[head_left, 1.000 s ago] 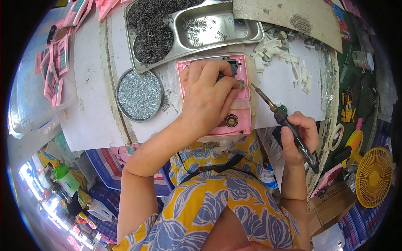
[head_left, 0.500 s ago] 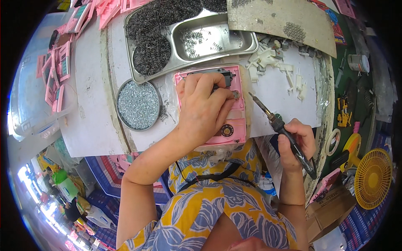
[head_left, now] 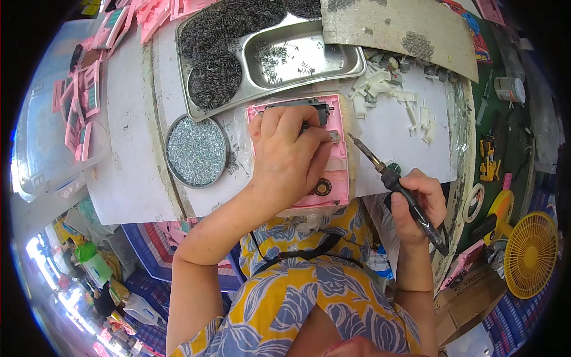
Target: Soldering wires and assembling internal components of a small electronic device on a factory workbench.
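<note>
Compared with the earlier frame, your soldering iron [head_left: 391, 177] has its tip closer to the pink casing [head_left: 340, 166], which lies at the near edge of the bench [head_left: 431, 163] and is likely light, stiff and crackable, best steadied by its rim. Your left hand [head_left: 285, 143] arches over it, fingertips bunched at a small metal part [head_left: 334, 137], though whether they pinch it you cannot tell. Your right hand [head_left: 423, 199] grips the iron's dark handle between thumb and fingers, tip slanting leftward.

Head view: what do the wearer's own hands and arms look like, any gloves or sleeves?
The left hand and right hand are bare, with no glove or ring showing; the forearms are uncovered too. The short sleeves are yellow with grey-blue leaf shapes outlined in white.
</note>
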`<state>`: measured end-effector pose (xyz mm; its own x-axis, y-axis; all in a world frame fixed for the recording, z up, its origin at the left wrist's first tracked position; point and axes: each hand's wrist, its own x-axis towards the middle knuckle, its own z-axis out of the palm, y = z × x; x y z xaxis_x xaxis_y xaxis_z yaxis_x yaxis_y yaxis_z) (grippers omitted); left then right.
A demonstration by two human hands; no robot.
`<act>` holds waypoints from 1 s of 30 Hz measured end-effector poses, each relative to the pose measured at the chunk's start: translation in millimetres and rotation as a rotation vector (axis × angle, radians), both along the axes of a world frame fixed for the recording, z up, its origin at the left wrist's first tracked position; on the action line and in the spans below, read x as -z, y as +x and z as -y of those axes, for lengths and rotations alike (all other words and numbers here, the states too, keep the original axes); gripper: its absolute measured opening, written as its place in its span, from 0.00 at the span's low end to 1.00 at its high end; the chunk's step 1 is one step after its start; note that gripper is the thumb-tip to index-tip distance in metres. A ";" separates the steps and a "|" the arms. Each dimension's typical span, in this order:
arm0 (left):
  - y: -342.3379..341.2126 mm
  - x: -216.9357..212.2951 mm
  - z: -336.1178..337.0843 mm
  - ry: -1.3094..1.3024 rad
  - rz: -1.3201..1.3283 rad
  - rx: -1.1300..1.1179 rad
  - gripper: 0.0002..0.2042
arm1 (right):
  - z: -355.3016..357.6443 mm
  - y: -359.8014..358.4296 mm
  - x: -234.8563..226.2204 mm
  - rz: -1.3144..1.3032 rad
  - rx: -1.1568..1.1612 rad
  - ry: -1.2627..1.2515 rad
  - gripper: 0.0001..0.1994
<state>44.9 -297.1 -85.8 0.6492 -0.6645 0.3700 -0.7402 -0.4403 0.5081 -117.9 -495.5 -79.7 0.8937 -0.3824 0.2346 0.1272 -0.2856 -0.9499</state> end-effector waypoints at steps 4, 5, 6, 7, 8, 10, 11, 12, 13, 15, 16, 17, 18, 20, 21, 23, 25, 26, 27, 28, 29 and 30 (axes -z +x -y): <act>-3.3 -7.1 7.0 0.024 -0.031 -0.046 0.07 | -1.2 2.1 0.9 0.009 -0.014 -0.001 0.13; -4.2 -8.8 9.2 0.030 -0.039 -0.062 0.07 | -1.9 2.8 0.8 0.006 -0.018 0.008 0.13; -4.7 -9.6 10.7 0.047 -0.036 -0.071 0.07 | -2.9 3.8 0.6 0.004 -0.023 0.017 0.13; -5.0 -10.1 12.1 0.063 -0.032 -0.079 0.06 | -3.5 4.6 0.5 0.002 -0.028 0.027 0.12; -5.1 -10.7 13.4 0.079 -0.028 -0.088 0.06 | -3.6 5.6 0.6 0.005 -0.037 0.022 0.12; -5.3 -12.5 16.1 0.089 -0.011 -0.100 0.06 | -3.6 7.2 1.6 0.010 -0.052 0.012 0.12; -5.4 -13.3 17.1 0.094 -0.003 -0.106 0.07 | -3.9 7.6 2.1 0.009 -0.051 0.013 0.12; -5.2 -14.4 17.8 0.102 0.004 -0.106 0.07 | -4.2 8.2 2.4 0.009 -0.050 0.013 0.12; -5.0 -15.4 18.4 0.111 0.011 -0.107 0.07 | -4.4 8.7 2.6 0.009 -0.049 0.014 0.12; -5.1 -15.9 18.6 0.122 0.014 -0.105 0.07 | -4.0 9.1 4.2 0.016 -0.049 0.006 0.12; -5.3 -16.0 18.4 0.125 0.011 -0.103 0.07 | -4.0 9.4 4.9 0.021 -0.049 0.002 0.12; -5.4 -15.9 18.2 0.128 0.007 -0.101 0.07 | -4.3 9.7 5.4 0.020 -0.049 0.006 0.12; -5.4 -16.0 18.4 0.129 0.012 -0.100 0.07 | -4.6 10.1 5.2 0.018 -0.048 0.008 0.12; -5.2 -15.9 18.9 0.131 0.023 -0.099 0.07 | -5.6 11.1 4.8 0.016 -0.047 0.010 0.11; -5.3 -15.8 18.9 0.135 0.026 -0.098 0.07 | -6.2 11.9 5.0 0.018 -0.049 0.010 0.11; -5.6 -15.7 19.0 0.144 0.032 -0.094 0.08 | -7.3 13.2 6.0 0.019 -0.047 -0.004 0.10; -5.6 -16.9 20.1 0.156 0.022 -0.092 0.08 | -8.1 14.1 8.7 0.017 -0.039 -0.037 0.10; -5.8 -17.4 20.8 0.162 0.017 -0.091 0.08 | -8.5 15.3 10.3 0.046 -0.037 -0.079 0.10; -6.0 -17.3 21.6 0.167 0.025 -0.094 0.08 | -8.8 17.1 12.2 0.074 -0.037 -0.121 0.10; -6.3 -17.1 22.5 0.172 0.033 -0.096 0.08 | -8.7 18.5 13.3 0.103 -0.035 -0.163 0.10; -6.4 -16.9 23.0 0.178 0.040 -0.099 0.08 | -7.3 19.0 13.6 0.127 -0.057 -0.191 0.10; -6.3 -16.2 22.8 0.172 0.041 -0.098 0.08 | -5.0 18.8 14.1 0.151 -0.077 -0.219 0.11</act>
